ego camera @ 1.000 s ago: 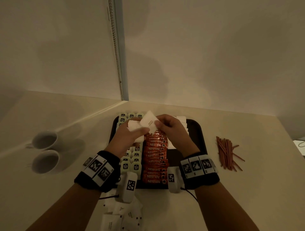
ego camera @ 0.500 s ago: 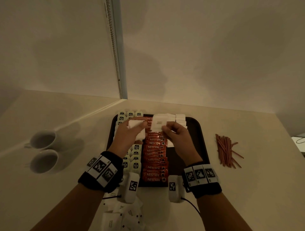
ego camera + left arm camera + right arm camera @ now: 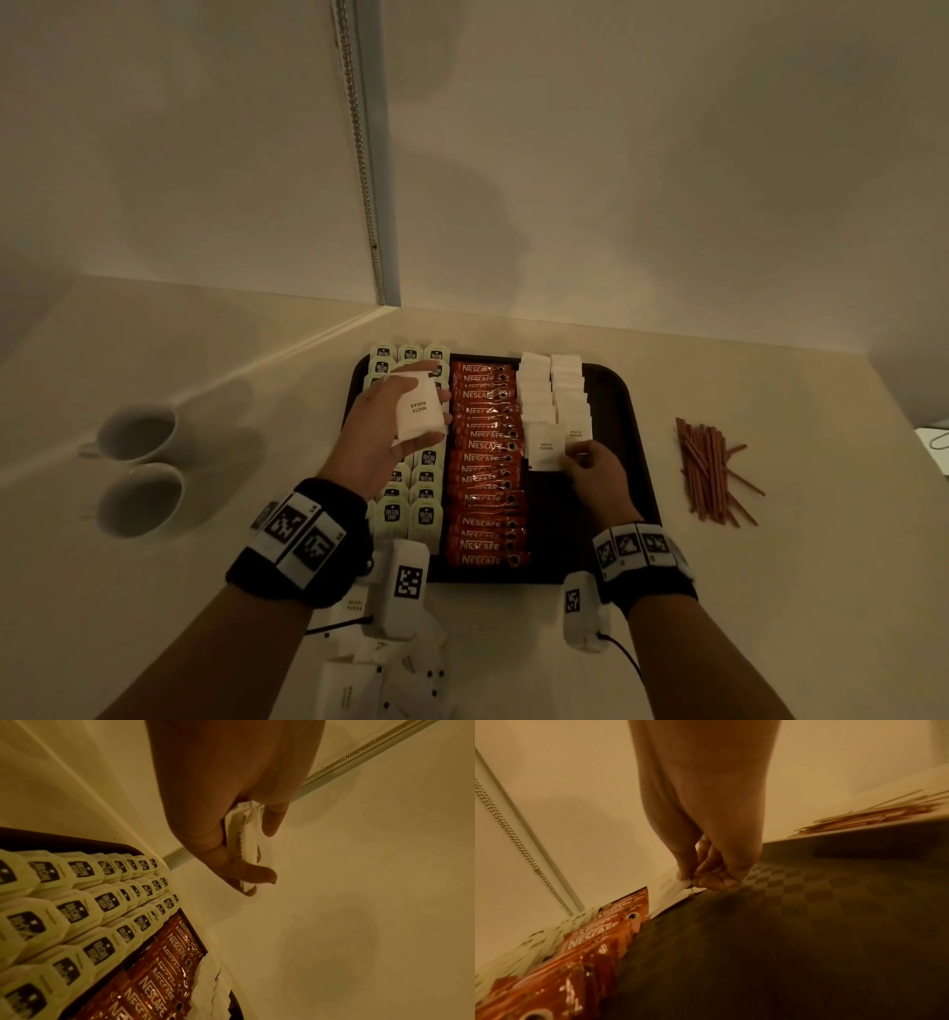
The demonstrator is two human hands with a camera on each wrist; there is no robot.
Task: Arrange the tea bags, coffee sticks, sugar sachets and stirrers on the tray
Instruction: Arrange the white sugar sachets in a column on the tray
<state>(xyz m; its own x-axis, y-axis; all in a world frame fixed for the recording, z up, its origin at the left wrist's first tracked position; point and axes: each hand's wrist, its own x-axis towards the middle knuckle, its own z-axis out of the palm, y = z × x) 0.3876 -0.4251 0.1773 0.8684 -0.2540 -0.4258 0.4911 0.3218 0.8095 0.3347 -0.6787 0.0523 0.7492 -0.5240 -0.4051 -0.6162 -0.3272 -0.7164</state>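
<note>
On the tray, a sugar sachet goes down at the near end of the white rows.
The right hand pinches its near edge, flat paper lying long axis toward the wall; the left hand clasps a thin stack of sachets above the tea bags. Glossy coffee sticks lie between; slim stirrers wait on the bench, nearer the right.

tray dark, checkered | coffee sticks orange-red | sugar sachets white | stirrers reddish-brown
</note>
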